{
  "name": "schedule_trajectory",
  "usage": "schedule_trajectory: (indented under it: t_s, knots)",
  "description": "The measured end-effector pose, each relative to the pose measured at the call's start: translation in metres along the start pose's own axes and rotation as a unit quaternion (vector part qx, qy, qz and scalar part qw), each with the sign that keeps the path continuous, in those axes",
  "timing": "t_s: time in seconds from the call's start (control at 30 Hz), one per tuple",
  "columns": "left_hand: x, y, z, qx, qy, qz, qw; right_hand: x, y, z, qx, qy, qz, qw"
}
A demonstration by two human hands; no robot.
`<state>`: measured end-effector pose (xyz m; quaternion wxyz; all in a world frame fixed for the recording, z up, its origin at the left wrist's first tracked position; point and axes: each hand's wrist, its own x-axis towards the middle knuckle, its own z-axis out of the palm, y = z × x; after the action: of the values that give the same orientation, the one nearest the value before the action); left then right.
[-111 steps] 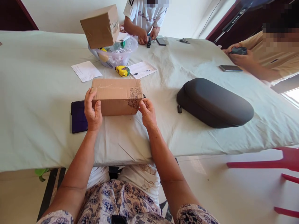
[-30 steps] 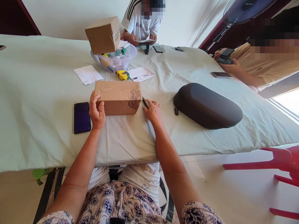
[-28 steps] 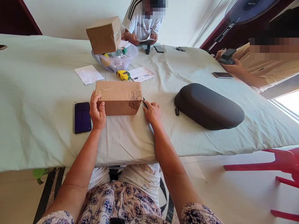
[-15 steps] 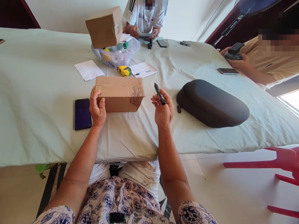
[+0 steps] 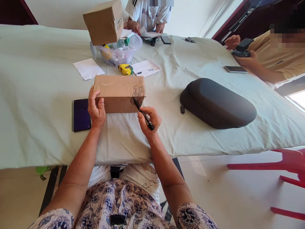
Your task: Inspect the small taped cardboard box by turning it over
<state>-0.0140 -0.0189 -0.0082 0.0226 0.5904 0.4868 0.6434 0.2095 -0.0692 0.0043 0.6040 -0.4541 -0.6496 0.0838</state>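
Note:
In front of me on the cloth-covered table lies a closed cardboard box [image 5: 114, 103], with dark looping scribbles across its right end. My left hand [image 5: 97, 109] grips the box's left end, fingers over the top and thumb on the near side. Pinched in my right hand [image 5: 150, 120] is a black marker [image 5: 144, 114]. Its tip is at the scribbled area by the box's upper front edge; whether it touches the cardboard I cannot tell. A dark phone [image 5: 81, 115] rests just left of my left hand.
Behind the box are a yellow tape measure [image 5: 125, 69], papers [image 5: 88, 69] and a plastic basin [image 5: 132, 52] with another carton [image 5: 102, 24] on top. A dark case [image 5: 219, 103] and a small black cap-like piece [image 5: 182, 109] sit to the right. Two people handle things at the table's far side.
My right hand has moved left and turned, bringing the marker from beside the box to its scribbled end. My left hand stays on the box. The person opposite has lowered and spread papers.

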Motion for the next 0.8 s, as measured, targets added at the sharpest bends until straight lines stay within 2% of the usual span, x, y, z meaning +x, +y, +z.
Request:
schedule_trajectory:
  t_s: [0.13, 0.27, 0.47, 0.67, 0.73, 0.8]
  knots:
    - [0.0, -0.001, 0.0, -0.004, -0.001, 0.0, 1.0, -0.001, 0.002, 0.005, 0.009, -0.005, -0.023, 1.0]
    - [0.001, -0.002, 0.0, -0.022, -0.008, -0.005, 1.0, -0.001, 0.006, 0.004, -0.035, -0.013, -0.003, 0.999]
    - [0.001, -0.002, 0.001, -0.014, -0.004, 0.005, 1.0, 0.002, 0.016, -0.002, -0.109, 0.113, 0.069, 0.985]
    - [0.001, -0.001, 0.001, -0.02, -0.009, 0.003, 1.0, 0.007, 0.014, -0.003, -0.113, 0.191, 0.054, 0.974]
    - [0.001, 0.0, 0.001, -0.017, -0.01, 0.0, 1.0, 0.011, 0.013, -0.003, -0.101, 0.192, 0.049, 0.975]
    - [0.001, 0.0, 0.001, -0.01, -0.008, -0.002, 1.0, 0.013, 0.012, -0.002, -0.066, 0.157, 0.027, 0.985]
